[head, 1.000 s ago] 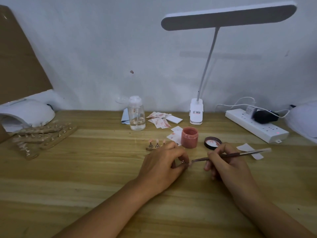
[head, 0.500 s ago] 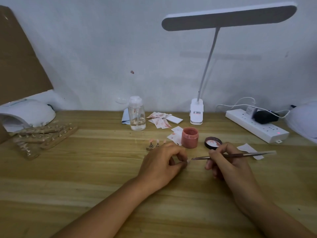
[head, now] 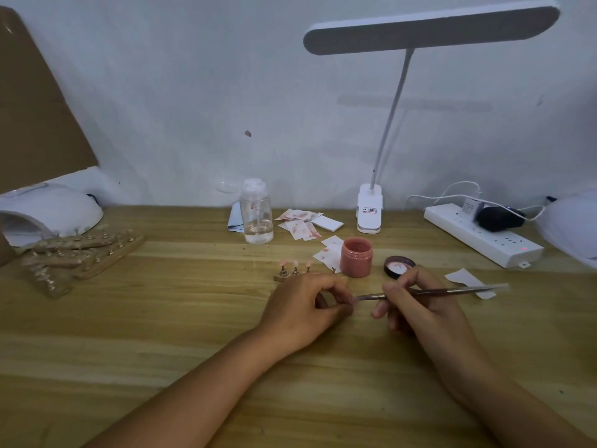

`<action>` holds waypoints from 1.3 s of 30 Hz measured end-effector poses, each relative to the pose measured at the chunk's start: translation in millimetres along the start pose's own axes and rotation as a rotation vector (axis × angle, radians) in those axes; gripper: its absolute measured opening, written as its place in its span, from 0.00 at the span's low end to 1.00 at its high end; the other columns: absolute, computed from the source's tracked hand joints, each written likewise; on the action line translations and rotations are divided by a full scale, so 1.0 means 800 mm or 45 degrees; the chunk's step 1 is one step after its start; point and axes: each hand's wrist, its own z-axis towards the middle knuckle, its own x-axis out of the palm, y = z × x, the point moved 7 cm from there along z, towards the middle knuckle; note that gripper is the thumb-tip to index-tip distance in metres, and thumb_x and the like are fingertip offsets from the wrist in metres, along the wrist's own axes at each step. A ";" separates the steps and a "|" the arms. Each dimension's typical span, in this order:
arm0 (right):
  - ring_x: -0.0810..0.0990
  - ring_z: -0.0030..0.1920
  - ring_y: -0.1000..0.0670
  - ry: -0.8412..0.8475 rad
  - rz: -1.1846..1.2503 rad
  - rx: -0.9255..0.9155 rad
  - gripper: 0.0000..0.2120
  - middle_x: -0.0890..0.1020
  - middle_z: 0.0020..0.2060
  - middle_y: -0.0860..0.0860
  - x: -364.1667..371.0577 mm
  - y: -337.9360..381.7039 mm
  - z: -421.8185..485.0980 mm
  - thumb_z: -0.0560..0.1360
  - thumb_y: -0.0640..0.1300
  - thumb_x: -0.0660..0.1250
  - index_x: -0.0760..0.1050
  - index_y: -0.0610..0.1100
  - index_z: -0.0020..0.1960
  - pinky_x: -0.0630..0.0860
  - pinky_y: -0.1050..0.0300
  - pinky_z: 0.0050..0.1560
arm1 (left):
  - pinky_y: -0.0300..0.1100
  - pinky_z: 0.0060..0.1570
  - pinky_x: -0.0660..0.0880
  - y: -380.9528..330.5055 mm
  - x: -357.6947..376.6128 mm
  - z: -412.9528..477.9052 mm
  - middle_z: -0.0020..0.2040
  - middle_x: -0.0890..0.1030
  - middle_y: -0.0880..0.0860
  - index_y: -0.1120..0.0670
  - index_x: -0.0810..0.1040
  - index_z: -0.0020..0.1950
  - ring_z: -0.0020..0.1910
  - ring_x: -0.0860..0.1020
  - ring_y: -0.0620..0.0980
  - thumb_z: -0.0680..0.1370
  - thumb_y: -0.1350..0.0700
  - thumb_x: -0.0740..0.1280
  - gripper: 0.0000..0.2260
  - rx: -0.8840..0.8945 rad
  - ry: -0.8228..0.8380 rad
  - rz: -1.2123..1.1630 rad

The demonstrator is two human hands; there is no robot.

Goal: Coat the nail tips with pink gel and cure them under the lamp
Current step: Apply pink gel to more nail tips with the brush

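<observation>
My left hand (head: 303, 305) rests on the wooden table and pinches a small nail tip (head: 351, 299) between thumb and fingers; its stand is hidden in the grip. My right hand (head: 416, 305) holds a thin brush (head: 452, 291) like a pen, bristles touching the nail tip. Just behind the hands stands the open pink gel jar (head: 356, 257) with its lid (head: 400, 267) lying to its right. Three pink-coated nail tips on a small holder (head: 294, 270) stand left of the jar. The white curing lamp (head: 48, 211) sits at the far left.
Wooden strips of nail stands (head: 80, 250) lie in front of the curing lamp. A clear pump bottle (head: 256, 215), stained paper wipes (head: 300, 223), a desk lamp (head: 370, 208) and a power strip (head: 481, 237) line the back. A paper scrap (head: 468, 281) lies right.
The brush has tilted slightly flatter and its tip stays at the nail tip in my left hand. Both hands have barely moved.
</observation>
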 end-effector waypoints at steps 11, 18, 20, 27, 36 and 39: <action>0.74 0.26 0.53 0.005 -0.009 -0.007 0.10 0.83 0.32 0.41 -0.002 -0.001 0.000 0.78 0.36 0.64 0.67 0.32 0.44 0.72 0.64 0.28 | 0.38 0.39 0.74 0.002 -0.001 0.001 0.41 0.82 0.37 0.37 0.78 0.36 0.35 0.78 0.38 0.71 0.51 0.77 0.11 -0.048 0.008 0.005; 0.73 0.25 0.53 -0.084 -0.042 0.047 0.09 0.81 0.29 0.42 -0.011 -0.010 0.005 0.78 0.36 0.64 0.67 0.30 0.46 0.73 0.62 0.26 | 0.37 0.38 0.72 0.003 0.000 0.001 0.38 0.80 0.31 0.36 0.79 0.36 0.34 0.77 0.36 0.71 0.51 0.77 0.11 -0.092 0.027 -0.010; 0.73 0.25 0.53 -0.076 -0.003 0.026 0.09 0.82 0.29 0.42 -0.009 -0.008 0.004 0.78 0.36 0.64 0.67 0.30 0.45 0.73 0.62 0.26 | 0.37 0.38 0.72 0.001 0.000 0.000 0.36 0.79 0.31 0.37 0.79 0.37 0.34 0.77 0.36 0.71 0.50 0.77 0.10 -0.093 0.034 -0.006; 0.72 0.25 0.50 -0.104 -0.047 0.024 0.08 0.80 0.27 0.43 -0.013 -0.012 0.004 0.77 0.34 0.64 0.66 0.33 0.42 0.71 0.62 0.25 | 0.37 0.37 0.72 -0.001 0.000 -0.001 0.36 0.80 0.33 0.39 0.82 0.40 0.33 0.76 0.36 0.72 0.51 0.76 0.07 -0.103 0.042 -0.037; 0.78 0.33 0.55 -0.004 -0.274 -0.295 0.04 0.84 0.38 0.51 0.003 0.013 -0.006 0.79 0.40 0.63 0.77 0.45 0.49 0.76 0.65 0.38 | 0.36 0.37 0.72 -0.013 -0.010 -0.002 0.43 0.85 0.45 0.47 0.83 0.42 0.33 0.76 0.41 0.72 0.62 0.76 0.09 -0.043 -0.051 -0.469; 0.79 0.36 0.53 0.094 -0.425 -0.388 0.12 0.80 0.39 0.51 0.016 0.014 -0.008 0.72 0.30 0.71 0.74 0.44 0.49 0.77 0.62 0.37 | 0.34 0.41 0.74 -0.024 -0.010 -0.003 0.42 0.85 0.47 0.50 0.84 0.43 0.36 0.79 0.39 0.72 0.64 0.76 0.09 -0.004 -0.020 -0.586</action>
